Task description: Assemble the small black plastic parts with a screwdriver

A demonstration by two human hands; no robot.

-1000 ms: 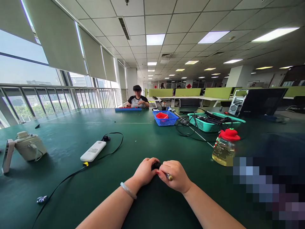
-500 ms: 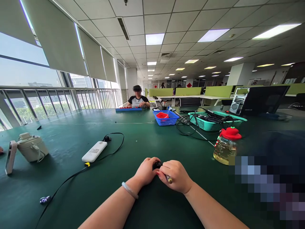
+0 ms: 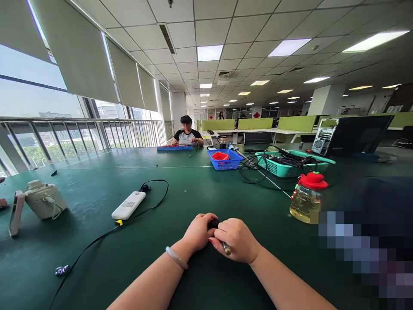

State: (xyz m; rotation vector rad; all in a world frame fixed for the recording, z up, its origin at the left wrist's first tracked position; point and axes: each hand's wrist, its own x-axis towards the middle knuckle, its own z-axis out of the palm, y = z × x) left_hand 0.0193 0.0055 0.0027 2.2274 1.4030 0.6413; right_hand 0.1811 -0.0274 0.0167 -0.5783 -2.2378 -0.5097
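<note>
A small black object (image 3: 212,224) is wrapped by the fingers of my left hand (image 3: 196,232), just above or on the green table; most of it is covered, so its kind does not show. My right hand (image 3: 239,239) is closed around a slim, pen-like tool (image 3: 227,249) whose rounded brass-coloured end sticks out below the fist. The tool's other end points at the black object and is hidden by my fingers. Both hands nearly touch. A pale bangle (image 3: 176,257) circles my left wrist.
To the left lie a white power bank (image 3: 129,205), a black strap (image 3: 87,241) and a beige flask (image 3: 45,200). A red-lidded bottle (image 3: 308,198) stands right. Farther back are a blue basket (image 3: 225,162), a teal basket (image 3: 284,168) with cables, and a seated person (image 3: 186,135).
My right fist has turned slightly, and the tool's brass end has shifted a little left and down. My left hand keeps its hold on the black object.
</note>
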